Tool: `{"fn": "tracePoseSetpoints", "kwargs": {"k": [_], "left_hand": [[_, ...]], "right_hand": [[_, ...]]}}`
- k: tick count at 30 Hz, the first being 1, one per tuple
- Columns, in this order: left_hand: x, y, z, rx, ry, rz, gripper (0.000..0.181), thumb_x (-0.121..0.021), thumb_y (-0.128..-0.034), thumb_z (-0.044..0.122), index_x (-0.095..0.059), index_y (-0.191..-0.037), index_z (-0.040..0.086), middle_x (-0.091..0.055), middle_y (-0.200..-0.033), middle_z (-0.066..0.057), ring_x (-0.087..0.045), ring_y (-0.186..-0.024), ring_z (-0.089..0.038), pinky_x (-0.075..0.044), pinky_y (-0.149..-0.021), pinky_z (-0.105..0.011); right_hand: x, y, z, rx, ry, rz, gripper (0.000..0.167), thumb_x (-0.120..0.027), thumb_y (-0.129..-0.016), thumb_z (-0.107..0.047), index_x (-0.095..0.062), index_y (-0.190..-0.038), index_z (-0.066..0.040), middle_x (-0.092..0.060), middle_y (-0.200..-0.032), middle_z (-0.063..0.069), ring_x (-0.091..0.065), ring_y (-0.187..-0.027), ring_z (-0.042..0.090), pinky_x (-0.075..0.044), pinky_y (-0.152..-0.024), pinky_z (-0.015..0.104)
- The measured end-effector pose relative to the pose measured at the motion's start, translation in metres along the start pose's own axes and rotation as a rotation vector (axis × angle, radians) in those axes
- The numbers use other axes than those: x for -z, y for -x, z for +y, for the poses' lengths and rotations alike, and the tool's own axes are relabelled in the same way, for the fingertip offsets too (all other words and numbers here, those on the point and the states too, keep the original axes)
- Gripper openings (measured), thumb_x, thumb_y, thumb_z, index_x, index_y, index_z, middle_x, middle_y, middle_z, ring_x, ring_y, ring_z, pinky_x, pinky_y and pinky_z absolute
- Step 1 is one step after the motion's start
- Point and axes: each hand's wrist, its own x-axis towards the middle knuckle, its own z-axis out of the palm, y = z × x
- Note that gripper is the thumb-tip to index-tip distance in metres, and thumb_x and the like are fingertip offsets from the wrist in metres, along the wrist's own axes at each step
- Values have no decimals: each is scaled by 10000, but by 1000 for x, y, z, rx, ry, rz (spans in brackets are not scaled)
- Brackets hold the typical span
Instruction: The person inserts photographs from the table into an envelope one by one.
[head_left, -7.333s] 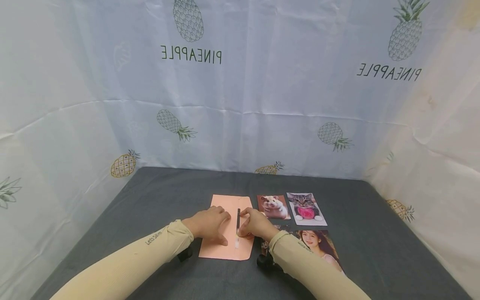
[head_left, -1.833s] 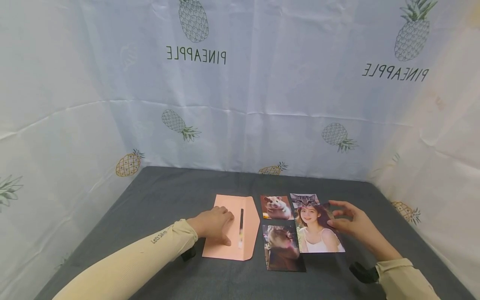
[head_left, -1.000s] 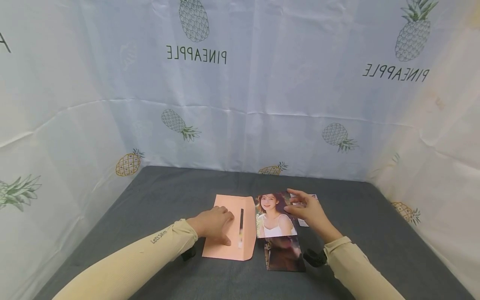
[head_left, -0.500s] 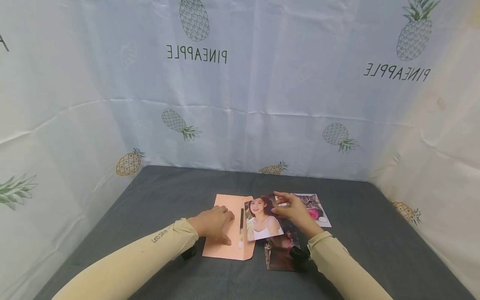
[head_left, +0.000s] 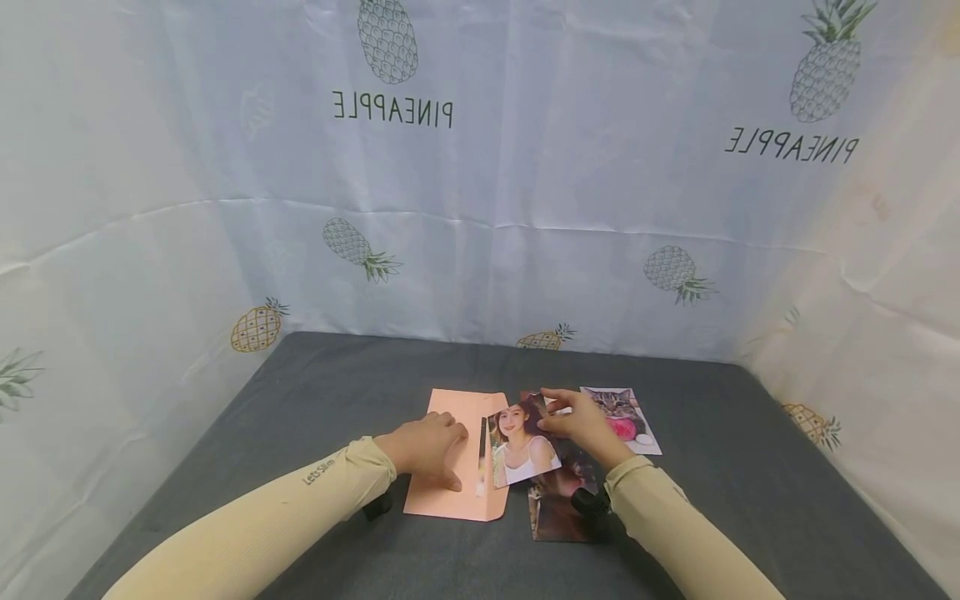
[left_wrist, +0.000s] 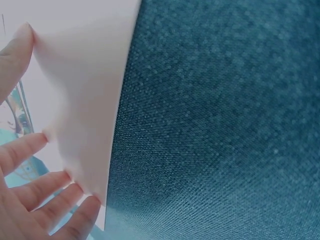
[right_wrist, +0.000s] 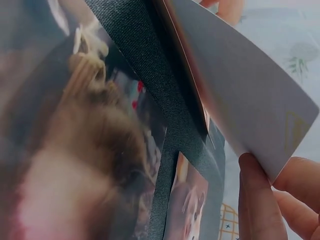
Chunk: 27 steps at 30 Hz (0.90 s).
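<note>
A pink envelope (head_left: 450, 492) lies with its flap side to the right and a dark-to-pale slot (head_left: 482, 454) near that side. My left hand (head_left: 429, 447) rests spread on it; in the left wrist view the fingertips and thumb of the left hand (left_wrist: 40, 195) touch the envelope (left_wrist: 90, 100). My right hand (head_left: 581, 423) pinches the right edge of a portrait photo (head_left: 517, 454), which is tilted, its left edge beside the slot. From the right wrist view, the right hand (right_wrist: 280, 200) holds the photo (right_wrist: 250, 90) by a corner, pale back showing.
On the dark table (head_left: 360, 375), a cat photo (head_left: 626, 421) lies behind the right hand. A darker photo (head_left: 555, 512) is nearer the front, partly covered by the portrait and the wrist. The hamster photo (right_wrist: 190, 205) is mostly hidden in the head view. Printed curtains (head_left: 480, 167) stand behind.
The right hand has let the slot side be, picked up the portrait from the right and carried it left across the other photos to the envelope. The left hand has stayed on the envelope.
</note>
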Motion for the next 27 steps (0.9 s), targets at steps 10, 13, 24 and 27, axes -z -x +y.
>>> {"fn": "tracePoseSetpoints", "kwargs": {"k": [10, 13, 24, 27], "left_hand": [[2, 3, 0, -11, -8, 7, 713, -817, -691, 513, -588, -1252, 137, -563, -1202, -53, -513, -1095, -204, -494, -918, -406], [2, 3, 0, -15, -8, 12, 719, -819, -689, 514, -588, -1253, 132, -565, -1200, -55, -516, -1097, -207, -497, -914, -409], [2, 4, -1, -40, -14, 38, 714, -824, -687, 505, -594, -1241, 117, -573, -1187, -69, -527, -1093, -220, -498, -894, -414], [2, 4, -1, -42, -17, 42, 714, -824, -687, 504, -595, -1239, 112, -575, -1180, -71, -529, -1087, -220, -499, -887, -414]], "right_hand": [[-6, -2, -6, -20, 29, 13, 567, -724, -785, 50, -534, -1318, 76, -619, -1044, 245, -637, -764, 173, -573, -731, 347], [-7, -3, -6, -22, 43, 16, 568, -732, -784, 37, -542, -1318, 62, -624, -1056, 245, -642, -780, 177, -573, -730, 345], [-10, -2, -7, -37, 47, 5, 568, -735, -805, 2, -553, -1343, -8, -615, -1100, 196, -641, -843, 185, -570, -751, 354], [-12, -2, -8, -29, 59, 10, 558, -738, -802, 0, -566, -1333, -15, -625, -1082, 180, -637, -862, 191, -571, -735, 349]]}}
